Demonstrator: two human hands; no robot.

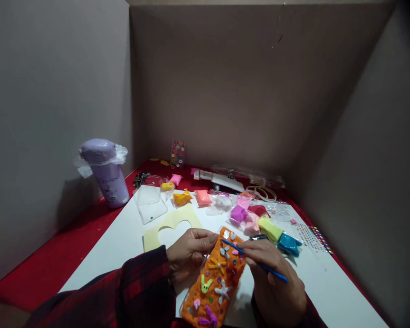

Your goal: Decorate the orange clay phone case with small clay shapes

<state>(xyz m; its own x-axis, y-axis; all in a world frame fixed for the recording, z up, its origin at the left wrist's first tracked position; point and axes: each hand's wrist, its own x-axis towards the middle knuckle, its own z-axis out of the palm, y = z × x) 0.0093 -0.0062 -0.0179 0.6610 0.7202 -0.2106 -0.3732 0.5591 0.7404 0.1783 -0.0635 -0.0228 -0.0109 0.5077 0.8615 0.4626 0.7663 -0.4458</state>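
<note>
My left hand point(191, 255) grips the left edge of a phone case point(213, 278), thumb near its upper corner. Orange clay covers the case, with small clay flowers, a yellow bunny-like shape, a purple piece and shiny gems on it. Between the fingers of my right hand point(276, 273) is a slim blue modelling tool point(263, 264). Its tip lies over the upper part of the case, close to a pale blue clay piece point(224, 251). Whether the tip touches the clay I cannot tell.
Several clay packets, such as a purple one point(238, 214) and a teal one point(289, 244), lie beyond my hands. Left are a yellow paper with a heart cutout point(150, 239), a clear case point(152, 212) and a lilac tumbler point(105, 175). Gem stickers point(312, 237) lie right.
</note>
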